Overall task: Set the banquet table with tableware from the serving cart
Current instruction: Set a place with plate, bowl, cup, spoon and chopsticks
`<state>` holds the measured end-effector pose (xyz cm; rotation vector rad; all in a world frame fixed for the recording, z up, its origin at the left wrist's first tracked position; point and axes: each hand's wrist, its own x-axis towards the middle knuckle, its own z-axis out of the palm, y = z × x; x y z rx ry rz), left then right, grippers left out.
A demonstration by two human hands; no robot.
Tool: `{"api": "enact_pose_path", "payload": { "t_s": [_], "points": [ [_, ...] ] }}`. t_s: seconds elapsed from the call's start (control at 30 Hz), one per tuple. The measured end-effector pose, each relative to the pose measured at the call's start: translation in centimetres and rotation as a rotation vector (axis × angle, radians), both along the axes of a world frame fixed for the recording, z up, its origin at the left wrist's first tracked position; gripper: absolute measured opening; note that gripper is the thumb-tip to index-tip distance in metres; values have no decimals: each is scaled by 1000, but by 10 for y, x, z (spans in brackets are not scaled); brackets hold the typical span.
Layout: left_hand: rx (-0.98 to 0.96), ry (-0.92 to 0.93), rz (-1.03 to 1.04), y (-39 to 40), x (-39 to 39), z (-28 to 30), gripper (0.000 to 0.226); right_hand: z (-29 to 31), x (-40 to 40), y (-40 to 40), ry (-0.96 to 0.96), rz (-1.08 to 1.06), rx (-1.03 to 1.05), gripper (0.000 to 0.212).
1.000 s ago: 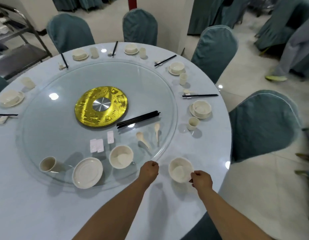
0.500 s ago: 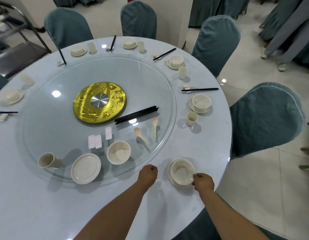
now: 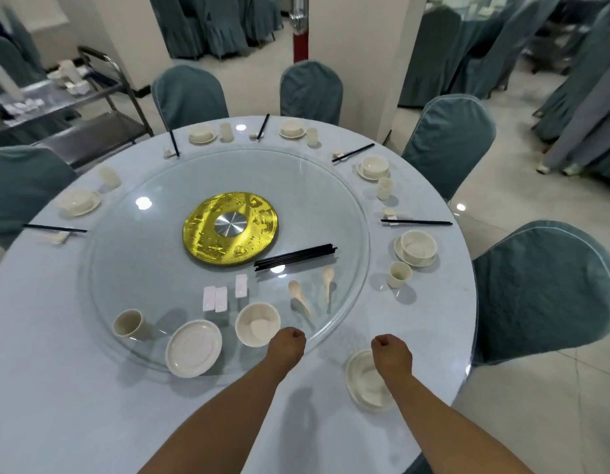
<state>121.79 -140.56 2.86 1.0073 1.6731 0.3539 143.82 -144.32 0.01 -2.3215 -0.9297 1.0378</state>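
At the table's near-right edge, bowl on saucer (image 3: pixel 363 383) sits part-hidden under the right forearm; right hand (image 3: pixel 389 350) clenched above it, gripping nothing, and left hand (image 3: pixel 287 341) clenched (also empty) at the glass turntable (image 3: pixel 132 254) near rim. On the turntable's near side: loose bowl (image 3: pixel 257 323), plate (image 3: pixel 193 347), cup (image 3: pixel 128 323), two spoons (image 3: pixel 298 295), chopsticks (image 3: pixel 295 257).

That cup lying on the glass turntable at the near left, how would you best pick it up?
Judging by its pose, grip the cup across its side wall, from above. It lies tipped, mouth facing the near left, so the round body is exposed on top. The left hand is nearer; the plate beside it leaves room.
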Motion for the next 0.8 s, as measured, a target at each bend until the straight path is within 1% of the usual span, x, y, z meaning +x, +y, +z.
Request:
{"api": "enact_pose_path", "payload": {
  "t_s": [0.1,0.23,0.3,0.43,0.57,0.63,0.73,0.8],
  "points": [
    [6,-11,51,8,-18,4,19,8,-22,18,23,58,21,15],
    [11,10,114,22,-53,2,24,9,-55,47,-35,191,30,17],
    [9,24,109,23,-61,4,27,12,-58,54,-54,213,27,18],
    [14,45,171,37,-95,3,28,9,-82,80,-56,278,44,18],
    [61,85,176,57,-127,1,26,9,-103,104,-77,318,36,20],
    [76,141,172,66,-145,-2,25,5,-117,117,-93,347,20,23],
    [101,297,154,79,-171,-7,23,1,-134,130,-111,393,16,23],
    [115,363,170,89,-189,-13,22,-3,-144,139,-123,435,13,24]
  ]
}}
